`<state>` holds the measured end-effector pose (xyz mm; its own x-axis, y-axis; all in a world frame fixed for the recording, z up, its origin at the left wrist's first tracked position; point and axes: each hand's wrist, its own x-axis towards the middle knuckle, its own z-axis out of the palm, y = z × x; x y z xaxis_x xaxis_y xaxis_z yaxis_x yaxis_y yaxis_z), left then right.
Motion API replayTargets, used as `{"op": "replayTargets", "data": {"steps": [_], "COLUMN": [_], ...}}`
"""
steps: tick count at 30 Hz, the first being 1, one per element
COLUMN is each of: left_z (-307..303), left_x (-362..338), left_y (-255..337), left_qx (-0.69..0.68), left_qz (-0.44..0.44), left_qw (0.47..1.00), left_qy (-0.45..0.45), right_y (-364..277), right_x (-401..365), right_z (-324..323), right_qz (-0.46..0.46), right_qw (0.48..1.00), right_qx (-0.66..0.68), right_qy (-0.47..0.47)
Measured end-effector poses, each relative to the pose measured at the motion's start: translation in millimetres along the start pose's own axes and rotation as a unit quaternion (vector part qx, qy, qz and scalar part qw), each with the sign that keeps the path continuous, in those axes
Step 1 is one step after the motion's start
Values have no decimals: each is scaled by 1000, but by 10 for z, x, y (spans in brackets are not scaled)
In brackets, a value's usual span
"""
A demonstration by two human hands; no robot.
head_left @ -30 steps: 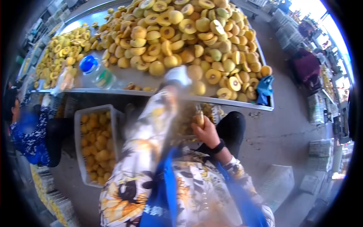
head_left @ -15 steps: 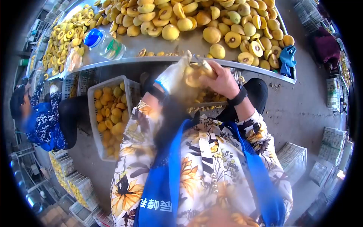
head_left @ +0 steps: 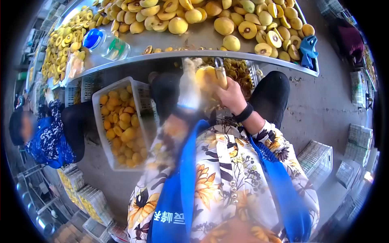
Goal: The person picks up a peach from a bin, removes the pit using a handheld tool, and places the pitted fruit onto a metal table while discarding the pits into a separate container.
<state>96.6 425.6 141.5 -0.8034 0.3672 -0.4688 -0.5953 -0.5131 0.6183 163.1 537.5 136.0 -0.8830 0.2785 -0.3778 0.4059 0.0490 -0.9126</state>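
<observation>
My left hand, in a white glove with a blue cuff edge, is closed against a yellow peach, slightly blurred. Bare, with a black band at the wrist, my right hand grips a pitting tool by its pale handle. The tool's metal loop points up toward the table edge, just right of the peach. Both hands are close together above my lap, in front of the metal table. Below and behind them lies a heap of peach scraps.
Halved and whole peaches pile up on the table, beside a blue-capped bottle and a blue cloth or glove. A white crate of peaches stands left of my legs. Another person sits farther left. Stacked crates stand right.
My hands have drawn back from the table edge, and the gloved hand has turned more upright. The tool's metal loop now shows clearly beside the peach.
</observation>
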Motion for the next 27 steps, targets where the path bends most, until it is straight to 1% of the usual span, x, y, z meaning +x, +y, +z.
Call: {"op": "replayTargets", "data": {"steps": [1,2,5,6,7,8,9,10,12,14,15,18,21,24,27], "left_z": [10,10,-8,-31,-51,-68,-81,-88,-104,-98,-108,-156,-152,-75,-168], "left_x": [-39,-89,-145,-145,-139,-138,-112,-86,-81,-70,-88,-20,28,-57,-18], "left_y": [-15,-36,-79,-81,-95,-104,-115,-143,-170,-220,-243,-334,-376,-304,-139], "left_qx": [-4,-8,-14,-13,-7,6,15,25,62,81,81,36,132,104,69], "left_qz": [-16,-32,-67,-63,-51,-30,-7,17,71,113,131,164,221,205,81], "left_qw": [1000,999,995,995,996,997,998,999,995,990,988,983,966,973,994], "left_qy": [-19,-36,-79,-79,-76,-66,-58,-43,-22,-15,-20,-73,-12,8,-28], "right_y": [-16,-61,45,34,125,207,248,293,88,115,132,163,95,181,164], "right_x": [-34,-53,-61,-52,-49,-55,-51,-68,-165,-167,-170,-202,-269,-263,-276], "right_z": [4,15,41,29,37,61,75,56,4,-4,-6,0,-1,5,0], "right_qz": [41,69,38,25,-37,-99,-161,-145,-114,-114,-114,-134,-126,-159,-172], "right_qw": [997,992,978,999,998,986,963,962,960,957,955,944,936,931,934], "right_qx": [56,103,202,27,-51,-129,-207,-224,-256,-268,-273,-300,-330,-329,-308], "right_qy": [-16,-2,-38,-20,10,38,66,49,21,0,-11,11,3,-12,-56]}}
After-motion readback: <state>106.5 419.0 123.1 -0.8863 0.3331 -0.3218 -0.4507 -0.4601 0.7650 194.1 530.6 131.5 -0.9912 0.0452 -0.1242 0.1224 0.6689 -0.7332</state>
